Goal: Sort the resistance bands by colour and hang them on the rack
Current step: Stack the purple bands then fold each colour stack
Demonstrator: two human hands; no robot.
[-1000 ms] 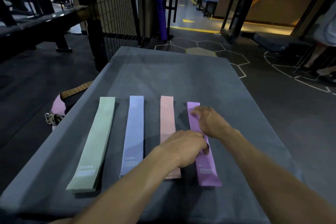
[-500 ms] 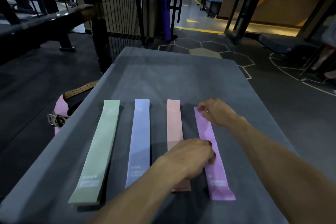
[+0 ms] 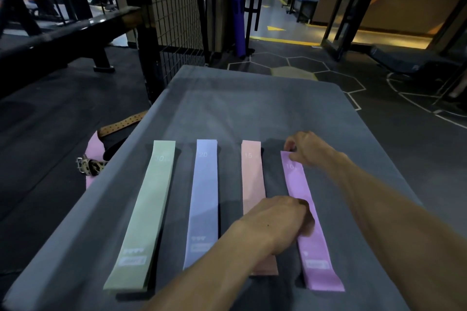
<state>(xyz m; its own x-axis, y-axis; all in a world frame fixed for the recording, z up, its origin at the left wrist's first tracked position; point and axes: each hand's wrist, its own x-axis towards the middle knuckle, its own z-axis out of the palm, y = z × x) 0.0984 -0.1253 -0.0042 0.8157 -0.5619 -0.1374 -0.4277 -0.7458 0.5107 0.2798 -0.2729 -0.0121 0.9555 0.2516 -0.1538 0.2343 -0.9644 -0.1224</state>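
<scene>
While the right hand (image 3: 307, 149) pinches the purple band (image 3: 309, 219) at its far edge, the left hand (image 3: 280, 222) grips its middle; grey table (image 3: 252, 108) beyond lies bare.

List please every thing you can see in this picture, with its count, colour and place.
green band: 1, pale green, far left of the row on the table
blue band: 1, pale blue, second from left
pink band: 1, peach pink, third from left, partly under the left arm
purple band: 1, lilac, far right of the row
table: 1, grey, covered top, in the middle
belt: 1, brown, on the floor left of the table
wire mesh panel: 1, black, behind the table
bench: 1, black, far left
left hand: 1, resting on the purple band's middle
right hand: 1, pinching the purple band's far end
</scene>
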